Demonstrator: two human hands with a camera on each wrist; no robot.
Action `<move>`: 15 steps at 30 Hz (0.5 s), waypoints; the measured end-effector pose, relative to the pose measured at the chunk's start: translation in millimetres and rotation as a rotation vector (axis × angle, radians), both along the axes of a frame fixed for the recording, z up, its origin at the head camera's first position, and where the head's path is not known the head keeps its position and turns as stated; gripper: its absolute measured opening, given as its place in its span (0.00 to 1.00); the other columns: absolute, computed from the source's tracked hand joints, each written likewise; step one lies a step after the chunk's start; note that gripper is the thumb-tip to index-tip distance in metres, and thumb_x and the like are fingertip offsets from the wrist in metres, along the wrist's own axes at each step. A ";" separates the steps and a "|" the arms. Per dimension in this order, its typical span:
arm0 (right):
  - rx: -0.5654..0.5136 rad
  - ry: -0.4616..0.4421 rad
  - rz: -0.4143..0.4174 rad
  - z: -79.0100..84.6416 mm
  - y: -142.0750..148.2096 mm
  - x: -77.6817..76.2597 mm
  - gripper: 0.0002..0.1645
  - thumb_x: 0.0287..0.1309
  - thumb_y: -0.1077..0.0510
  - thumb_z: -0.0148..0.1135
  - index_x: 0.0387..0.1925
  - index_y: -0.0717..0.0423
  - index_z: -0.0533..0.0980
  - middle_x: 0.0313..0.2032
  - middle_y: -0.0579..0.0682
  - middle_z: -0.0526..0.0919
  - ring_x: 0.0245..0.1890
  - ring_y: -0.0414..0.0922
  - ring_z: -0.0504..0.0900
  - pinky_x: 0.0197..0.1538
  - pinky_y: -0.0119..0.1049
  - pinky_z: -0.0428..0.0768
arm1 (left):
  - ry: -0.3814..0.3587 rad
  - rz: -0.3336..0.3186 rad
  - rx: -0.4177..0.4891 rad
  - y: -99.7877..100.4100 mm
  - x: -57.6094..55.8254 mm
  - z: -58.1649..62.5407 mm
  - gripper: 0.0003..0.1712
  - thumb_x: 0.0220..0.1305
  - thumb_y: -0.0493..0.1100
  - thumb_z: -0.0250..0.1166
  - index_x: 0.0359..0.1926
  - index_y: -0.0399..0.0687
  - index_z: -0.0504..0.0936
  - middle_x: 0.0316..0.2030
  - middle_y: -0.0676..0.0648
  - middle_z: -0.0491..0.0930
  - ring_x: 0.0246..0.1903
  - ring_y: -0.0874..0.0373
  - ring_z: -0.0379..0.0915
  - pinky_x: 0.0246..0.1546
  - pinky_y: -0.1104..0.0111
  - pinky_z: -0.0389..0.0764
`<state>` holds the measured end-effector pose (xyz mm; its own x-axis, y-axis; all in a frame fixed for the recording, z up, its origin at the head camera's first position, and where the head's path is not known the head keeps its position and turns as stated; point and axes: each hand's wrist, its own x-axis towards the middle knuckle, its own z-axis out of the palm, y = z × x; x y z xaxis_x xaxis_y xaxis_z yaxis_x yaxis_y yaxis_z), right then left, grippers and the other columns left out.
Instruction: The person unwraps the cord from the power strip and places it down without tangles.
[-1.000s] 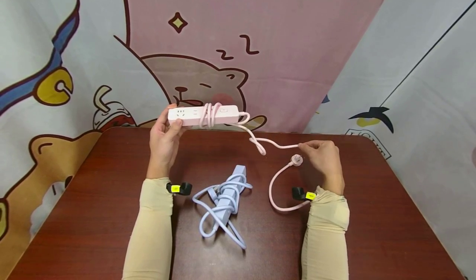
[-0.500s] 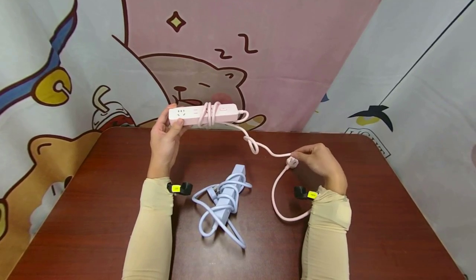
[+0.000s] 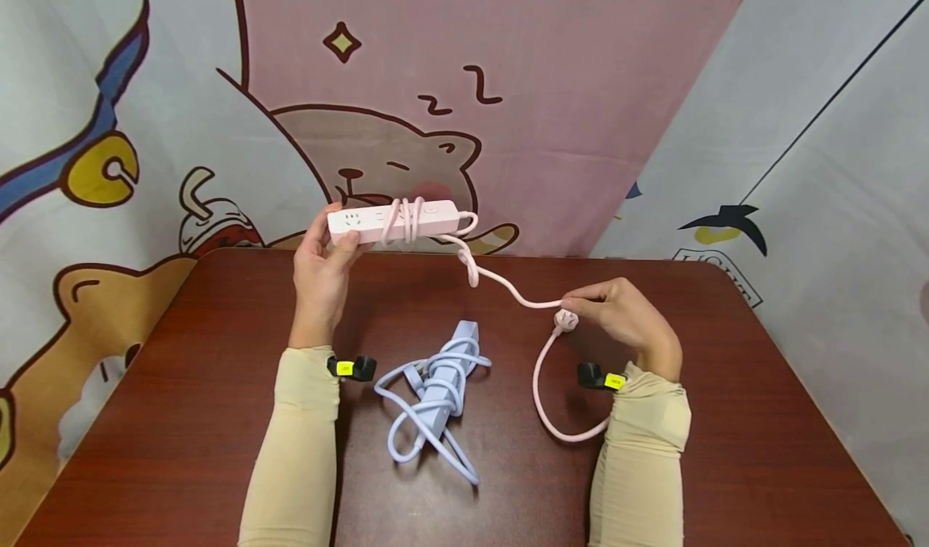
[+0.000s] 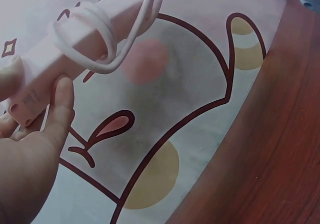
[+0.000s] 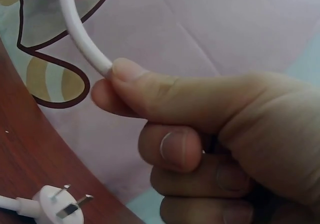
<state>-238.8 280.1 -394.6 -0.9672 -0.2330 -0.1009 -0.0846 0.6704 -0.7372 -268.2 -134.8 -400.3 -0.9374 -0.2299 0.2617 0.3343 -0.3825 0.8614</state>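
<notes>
Right hand point(image 3: 630, 319) is sitting with its fingertips farther left and lower than a second ago; the twist in the pink cord point(image 3: 544, 305) is hanging nearer the pink power strip point(image 3: 370, 224). Far left: a yellow bell point(image 3: 102, 169) on a blue ribbon point(image 3: 36, 174) is showing on the printed cloth point(image 3: 566, 111), which is hanging behind the red-brown, wood-grained table point(image 3: 218, 386). Left hand point(image 3: 322, 289) is grasping the strip's left end, thumb on one side, fingers on the other, keeping it raised near the table's rounded far edge. Cord turns are looping around the strip's middle; a drawn sleeping bear point(image 3: 399, 156) is showing behind. Centre: a blue power strip point(image 3: 439, 395), wound in its own cord, is lying slantwise on the wood. Right of it: thumb and index finger are pinching the pink cord, remaining fingers curling inward. Pink plug point(image 3: 566, 320) is sitting just below; cannot tell whether it is touching the table. Far right: a black bird figure point(image 3: 729, 228) is marking the pale cloth
</notes>
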 end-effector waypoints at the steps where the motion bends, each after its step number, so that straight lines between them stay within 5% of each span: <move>1: -0.002 -0.006 -0.003 0.7 0.0 0.7 0.20 0.65 0.42 0.67 0.48 0.50 0.88 0.47 0.54 0.90 0.47 0.29 0.81 0.51 0.24 0.75 | -0.001 0.008 0.002 -0.4 -0.4 -0.2 0.28 0.69 0.28 0.60 0.68 0.41 0.69 0.55 0.48 0.74 0.51 0.58 0.75 0.49 0.71 0.85; 5: -0.021 0.006 -0.013 2.2 1.8 3.3 0.20 0.64 0.41 0.68 0.48 0.49 0.88 0.47 0.54 0.90 0.47 0.28 0.82 0.50 0.24 0.77 | -0.007 0.041 0.016 -2.4 -2.4 -2.5 0.29 0.69 0.28 0.61 0.69 0.41 0.69 0.55 0.47 0.74 0.52 0.57 0.74 0.49 0.72 0.85; 10: -0.096 0.056 -0.082 3.8 5.5 7.7 0.22 0.64 0.42 0.69 0.48 0.53 0.88 0.44 0.41 0.91 0.44 0.26 0.81 0.47 0.24 0.78 | -0.018 0.063 0.007 -4.3 -4.1 -5.0 0.30 0.69 0.30 0.62 0.70 0.42 0.69 0.55 0.48 0.74 0.52 0.57 0.75 0.49 0.72 0.85; 15: -0.190 0.166 -0.192 5.9 10.7 11.7 0.23 0.65 0.44 0.68 0.49 0.58 0.86 0.26 0.33 0.82 0.30 0.33 0.74 0.34 0.29 0.75 | -0.027 0.050 -0.003 -4.1 -3.7 -4.3 0.30 0.68 0.30 0.63 0.70 0.42 0.69 0.56 0.48 0.74 0.52 0.57 0.75 0.50 0.72 0.85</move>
